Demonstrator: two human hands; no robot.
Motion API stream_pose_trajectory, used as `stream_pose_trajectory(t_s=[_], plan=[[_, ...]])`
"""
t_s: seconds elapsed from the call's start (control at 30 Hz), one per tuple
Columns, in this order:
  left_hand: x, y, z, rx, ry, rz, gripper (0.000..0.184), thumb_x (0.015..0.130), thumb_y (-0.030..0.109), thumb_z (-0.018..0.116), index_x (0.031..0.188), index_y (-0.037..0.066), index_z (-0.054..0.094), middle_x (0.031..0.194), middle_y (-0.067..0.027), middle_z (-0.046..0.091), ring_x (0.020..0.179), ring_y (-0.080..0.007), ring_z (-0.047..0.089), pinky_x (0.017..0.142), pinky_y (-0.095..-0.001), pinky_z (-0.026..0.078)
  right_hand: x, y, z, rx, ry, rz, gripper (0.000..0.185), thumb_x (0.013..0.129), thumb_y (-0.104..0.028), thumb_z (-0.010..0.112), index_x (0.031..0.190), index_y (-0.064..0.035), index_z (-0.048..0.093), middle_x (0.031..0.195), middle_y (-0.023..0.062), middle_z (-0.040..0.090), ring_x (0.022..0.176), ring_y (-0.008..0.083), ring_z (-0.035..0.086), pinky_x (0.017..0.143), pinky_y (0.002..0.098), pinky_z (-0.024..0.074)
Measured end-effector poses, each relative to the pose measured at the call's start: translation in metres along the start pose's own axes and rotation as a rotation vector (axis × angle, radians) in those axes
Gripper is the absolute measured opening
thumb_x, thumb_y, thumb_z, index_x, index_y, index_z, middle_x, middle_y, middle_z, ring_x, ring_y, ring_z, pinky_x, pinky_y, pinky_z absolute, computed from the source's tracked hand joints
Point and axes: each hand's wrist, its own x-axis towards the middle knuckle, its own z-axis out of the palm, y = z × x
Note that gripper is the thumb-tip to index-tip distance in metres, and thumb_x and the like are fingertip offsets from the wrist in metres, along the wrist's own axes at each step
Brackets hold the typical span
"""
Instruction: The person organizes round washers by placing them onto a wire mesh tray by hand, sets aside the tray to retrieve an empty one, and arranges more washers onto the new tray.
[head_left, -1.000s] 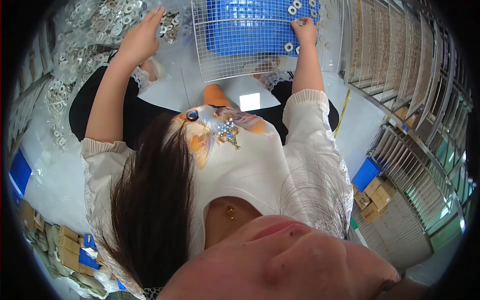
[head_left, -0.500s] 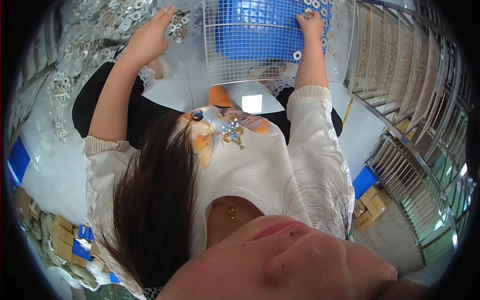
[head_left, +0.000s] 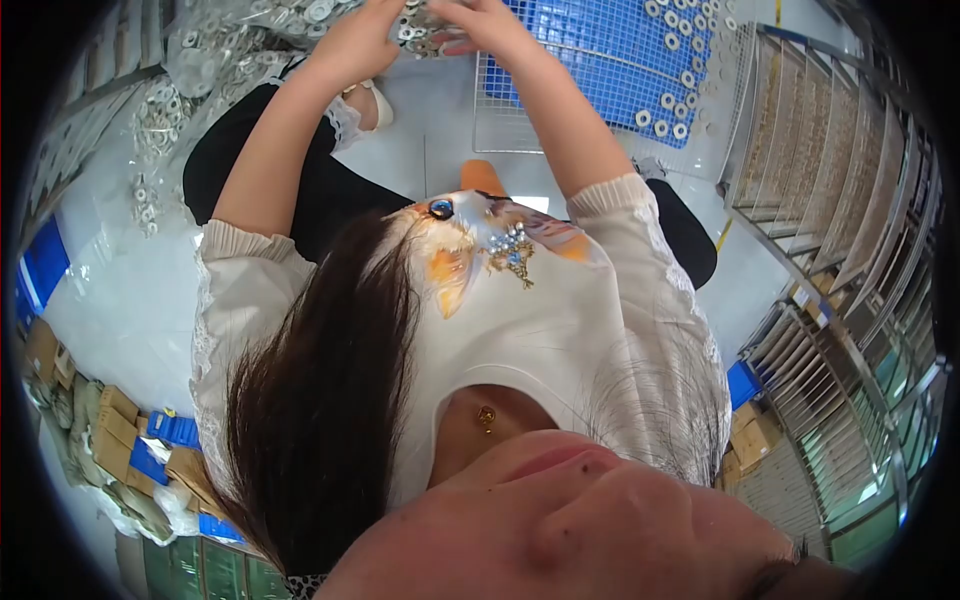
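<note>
My left hand [head_left: 352,45] is at the top edge beside a heap of pale ring-shaped washers [head_left: 320,12]. Its visible fingers are stretched out, with the tips cut off by the frame. Close on its right, my right hand [head_left: 490,30] reaches leftward, its fingers apart over more small rings. I see nothing held in either hand. Right of my hands lies a wire mesh rack [head_left: 510,125] over a blue sheet [head_left: 590,60]. Several white washers [head_left: 668,101] sit on its right part, some in rough rows.
Stacked shelving with trays [head_left: 800,130] stands along the right side. Clear plastic bags with more washers [head_left: 160,120] lie at the left. Cardboard boxes [head_left: 115,430] and blue bins [head_left: 172,428] are at lower left. My bent knees flank the pale floor [head_left: 430,150].
My right hand has left the rack and swung left, close to my left hand. The view has shifted, so more washers on the rack's right part show now.
</note>
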Motion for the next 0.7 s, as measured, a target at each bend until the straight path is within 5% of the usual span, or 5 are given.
stream_pose_trajectory(t_s=[0.1, 0.13, 0.23, 0.47, 0.7], plan=[[0.003, -0.010, 0.009, 0.006, 0.019, 0.029, 0.067, 0.070, 0.000, 0.048, 0.135, 0.003, 0.033, 0.136, -0.0204, 0.037, 0.124, -0.0331, 0.038, 0.102, -0.0364, 0.034, -0.005, -0.022, 0.015, -0.347, 0.087, -0.224, 0.041, 0.080, -0.020, 0.057, 0.114, 0.0013, 0.049, 0.100, 0.0201, 0.060, 0.092, 0.0361, 0.059, 0.080, 0.0403, 0.0475], [0.004, -0.014, 0.013, 0.023, 0.034, 0.040, 0.071, 0.069, -0.001, 0.047, 0.138, 0.010, 0.030, 0.141, -0.0141, 0.033, 0.127, -0.0294, 0.036, 0.101, -0.0348, 0.034, 0.002, -0.006, 0.009, -0.629, 0.220, -0.557, 0.041, 0.077, -0.023, 0.059, 0.111, -0.0013, 0.053, 0.099, 0.0209, 0.060, 0.090, 0.0368, 0.059, 0.078, 0.0431, 0.0481], [0.008, -0.023, 0.018, 0.004, 0.045, 0.115, 0.071, 0.070, 0.000, 0.048, 0.138, 0.008, 0.030, 0.141, -0.0160, 0.032, 0.129, -0.0297, 0.034, 0.103, -0.0337, 0.032, -0.028, -0.002, -0.031, -0.799, 0.223, -0.421, 0.028, 0.078, -0.025, 0.062, 0.102, -0.0102, 0.061, 0.092, 0.0091, 0.065, 0.081, 0.0267, 0.064, 0.071, 0.0359, 0.0511], [0.012, -0.017, 0.020, 0.002, 0.028, 0.082, 0.070, 0.069, 0.002, 0.049, 0.137, 0.007, 0.032, 0.140, -0.0144, 0.034, 0.127, -0.0295, 0.036, 0.102, -0.0338, 0.033, -0.100, 0.094, -0.201, -1.184, 0.701, 0.181, 0.035, 0.075, -0.027, 0.063, 0.107, -0.0135, 0.059, 0.104, 0.0150, 0.058, 0.093, 0.0334, 0.059, 0.079, 0.0422, 0.0480], [0.023, -0.008, 0.025, 0.103, -0.073, 0.055, 0.071, 0.070, 0.001, 0.049, 0.138, 0.007, 0.030, 0.142, -0.0138, 0.033, 0.130, -0.0279, 0.031, 0.104, -0.0337, 0.031, -0.126, 0.141, -0.242, -1.129, 0.692, 0.021, 0.042, 0.067, -0.028, 0.067, 0.105, -0.0135, 0.058, 0.107, 0.0141, 0.055, 0.091, 0.0327, 0.059, 0.078, 0.0414, 0.0484]])
